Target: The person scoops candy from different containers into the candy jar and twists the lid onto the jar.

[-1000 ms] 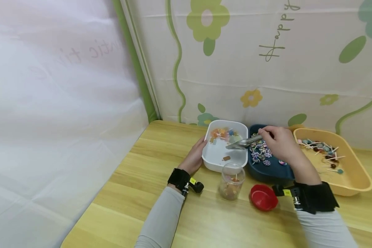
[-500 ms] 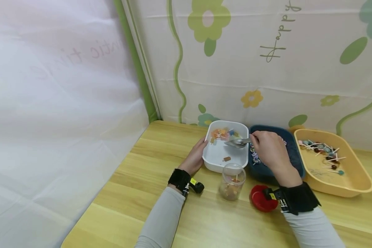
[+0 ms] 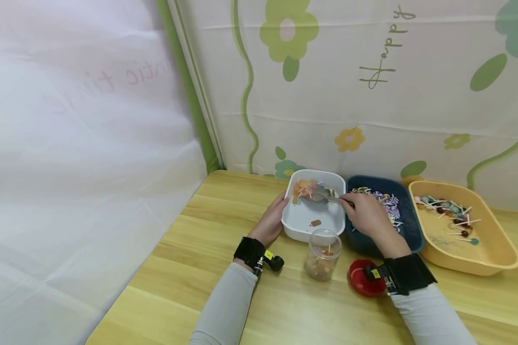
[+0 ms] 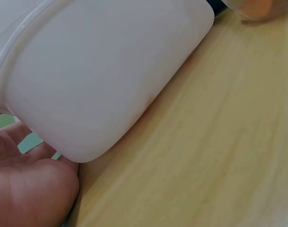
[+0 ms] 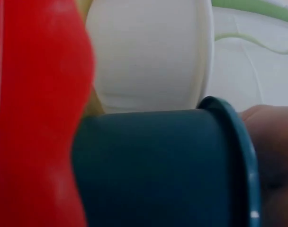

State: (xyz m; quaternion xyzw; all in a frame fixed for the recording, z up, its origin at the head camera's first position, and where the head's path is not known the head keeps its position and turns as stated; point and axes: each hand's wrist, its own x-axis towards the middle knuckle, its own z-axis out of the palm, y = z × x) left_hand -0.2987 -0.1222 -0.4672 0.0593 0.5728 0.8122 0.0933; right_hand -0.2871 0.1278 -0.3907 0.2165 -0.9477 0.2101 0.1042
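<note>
My left hand (image 3: 269,221) holds the left side of a white plastic tray (image 3: 297,216); in the left wrist view the hand (image 4: 28,184) lies against the tray's outer wall (image 4: 111,80). My right hand (image 3: 368,215) grips the handle of a small metal scoop (image 3: 320,194). The scoop's head is down in the tray, against a heap of orange and clear miniature lollipops (image 3: 304,187). A brown miniature popsicle (image 3: 315,223) lies alone near the tray's front. Only part of the right hand (image 5: 272,151) shows past the blue tray in the right wrist view.
A clear plastic cup (image 3: 323,258) holding some small candies stands before the white tray. Right of it sits a red lid-like dish (image 3: 358,278). A dark blue tray (image 3: 412,230) of swirl lollipops and a yellow tray (image 3: 488,244) of round lollipops adjoin. A curtain (image 3: 311,105) hangs behind.
My right hand has shifted left and a little forward, pushing the scoop deeper into the lollipops at the back of the white tray. The left hand has stayed on the tray.
</note>
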